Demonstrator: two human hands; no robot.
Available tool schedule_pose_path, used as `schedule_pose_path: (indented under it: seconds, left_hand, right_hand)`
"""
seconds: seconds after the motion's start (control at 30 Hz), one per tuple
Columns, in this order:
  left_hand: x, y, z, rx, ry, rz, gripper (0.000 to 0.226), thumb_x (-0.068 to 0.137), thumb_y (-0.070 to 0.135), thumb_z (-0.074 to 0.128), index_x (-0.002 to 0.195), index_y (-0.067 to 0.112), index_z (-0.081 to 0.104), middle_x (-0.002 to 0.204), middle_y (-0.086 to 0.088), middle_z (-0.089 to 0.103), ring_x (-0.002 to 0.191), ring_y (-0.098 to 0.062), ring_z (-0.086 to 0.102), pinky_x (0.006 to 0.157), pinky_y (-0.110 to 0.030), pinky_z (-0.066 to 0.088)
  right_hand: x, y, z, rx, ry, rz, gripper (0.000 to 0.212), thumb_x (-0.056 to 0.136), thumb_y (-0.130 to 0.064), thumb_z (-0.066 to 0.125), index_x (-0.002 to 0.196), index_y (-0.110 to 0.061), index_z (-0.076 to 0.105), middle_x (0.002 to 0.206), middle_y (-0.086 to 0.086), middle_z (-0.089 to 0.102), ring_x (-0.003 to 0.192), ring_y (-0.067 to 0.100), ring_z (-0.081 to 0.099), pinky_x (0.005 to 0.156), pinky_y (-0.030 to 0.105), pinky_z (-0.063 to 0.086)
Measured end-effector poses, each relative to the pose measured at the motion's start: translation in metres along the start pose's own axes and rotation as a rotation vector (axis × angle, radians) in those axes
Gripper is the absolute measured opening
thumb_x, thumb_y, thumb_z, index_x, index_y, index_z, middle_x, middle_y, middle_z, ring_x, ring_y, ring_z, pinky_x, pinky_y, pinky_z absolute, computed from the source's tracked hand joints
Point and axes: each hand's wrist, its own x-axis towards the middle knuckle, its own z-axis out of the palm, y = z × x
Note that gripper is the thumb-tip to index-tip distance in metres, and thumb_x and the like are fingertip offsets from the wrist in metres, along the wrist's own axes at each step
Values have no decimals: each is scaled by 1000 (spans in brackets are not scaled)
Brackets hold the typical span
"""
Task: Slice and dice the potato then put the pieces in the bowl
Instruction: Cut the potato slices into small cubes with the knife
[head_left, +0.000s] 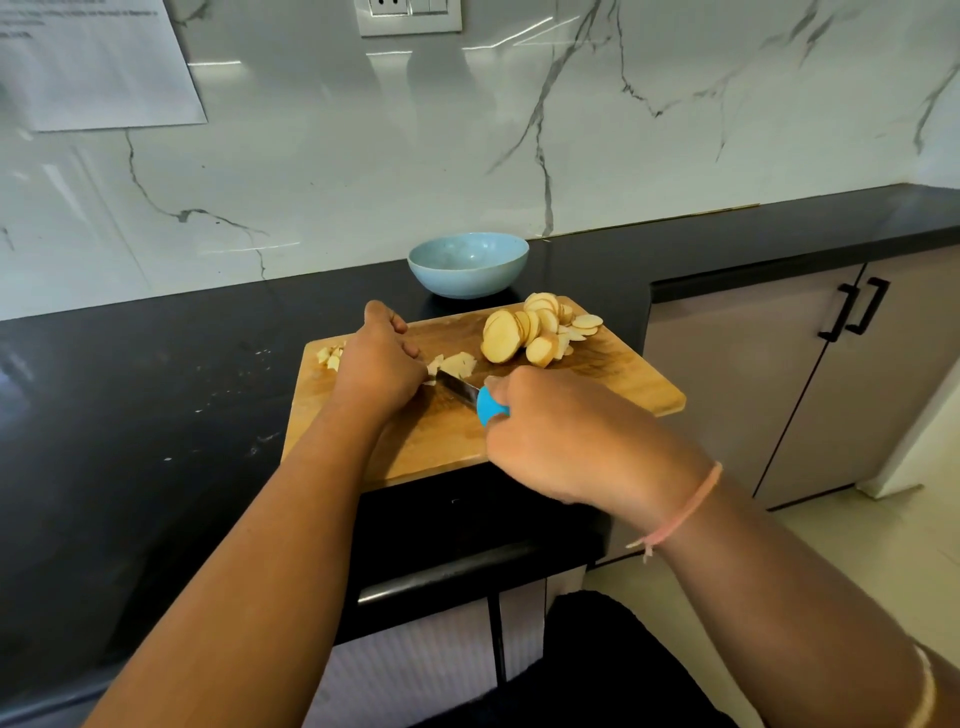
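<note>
A wooden cutting board (613, 387) lies on the black counter. Round potato slices (530, 327) are piled at its far right. Diced pieces (328, 356) lie at the far left, and a cut slice (460, 364) lies mid-board. My left hand (376, 364) has curled fingers that press down on potato pieces beside the blade. My right hand (561, 441) grips the blue handle of a knife (491, 406), whose blade points left toward the cut slice. A light blue bowl (468, 266) stands behind the board; I see nothing inside it.
The black counter (156, 395) runs left and right, with a marble wall behind. A cabinet with black handles (852, 312) stands lower on the right. A paper sheet (98, 62) hangs on the wall at upper left. The board overhangs the counter's front edge.
</note>
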Motion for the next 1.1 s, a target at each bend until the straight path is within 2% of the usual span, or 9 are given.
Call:
schedule_pose_path:
  seconds: [0.13, 0.27, 0.4, 0.47, 0.53, 0.63, 0.7, 0.9, 1.1]
  left_hand:
    - [-1, -1, 1, 40, 55, 76, 35, 90, 9, 64, 114, 20, 41, 89, 2, 59, 82, -13, 60, 61, -19, 43]
    - [-5, 5, 2, 94, 49, 186, 34, 92, 14, 60, 123, 20, 50, 108, 2, 62, 91, -10, 57, 75, -23, 46]
    - [-16, 12, 11, 210, -148, 376, 34, 89, 24, 60, 123, 26, 60, 121, 11, 59, 101, -5, 51, 82, -21, 41]
    - [-15, 11, 16, 270, -171, 435, 33, 88, 25, 60, 121, 27, 62, 120, 11, 61, 103, -7, 53, 85, -22, 43]
    - [-12, 10, 18, 264, -162, 421, 26, 88, 22, 60, 114, 23, 65, 113, 8, 64, 101, -9, 54, 85, -22, 42]
    - [-7, 11, 19, 248, -154, 373, 11, 86, 21, 62, 96, 20, 67, 98, 6, 63, 93, -11, 55, 77, -21, 43]
    - [-6, 13, 19, 277, -161, 369, 5, 85, 21, 63, 89, 18, 64, 90, 3, 60, 85, -12, 54, 69, -20, 43]
    - [-1, 10, 12, 301, -182, 383, 4, 83, 20, 64, 83, 17, 61, 82, 7, 56, 79, -9, 51, 64, -17, 41]
    - [4, -5, -15, 326, -236, 271, 11, 82, 17, 65, 74, 18, 59, 76, 3, 61, 74, -9, 55, 60, -19, 38]
  right_hand:
    - [-1, 17, -4, 67, 52, 8, 40, 93, -23, 44, 133, -23, 49, 89, -3, 56, 67, 12, 54, 64, 30, 52]
    - [10, 34, -5, 202, 148, 52, 49, 95, -22, 43, 143, -31, 38, 78, 0, 55, 57, 14, 51, 51, 29, 46]
    - [22, 45, -4, 183, 235, 53, 45, 97, -24, 40, 142, -30, 39, 77, -1, 54, 53, 12, 50, 53, 29, 48]
    - [28, 47, -3, 174, 272, 44, 43, 99, -26, 38, 142, -29, 40, 79, -4, 53, 57, 11, 51, 58, 32, 51]
    - [34, 47, 0, 187, 310, 22, 44, 99, -27, 38, 143, -28, 38, 83, -7, 53, 63, 10, 52, 62, 33, 52]
    - [45, 49, 8, 203, 376, -6, 47, 100, -28, 38, 147, -29, 33, 94, -8, 54, 70, 9, 53, 57, 24, 46]
    - [52, 50, 12, 219, 406, -6, 47, 100, -29, 39, 147, -29, 33, 91, -9, 54, 69, 9, 53, 53, 21, 39]
    - [59, 54, 15, 313, 464, 1, 48, 100, -29, 41, 147, -29, 33, 112, -4, 60, 77, 13, 57, 70, 31, 54]
    - [65, 62, 22, 438, 450, 14, 46, 99, -29, 42, 145, -32, 36, 77, -12, 51, 60, 9, 51, 53, 29, 46]
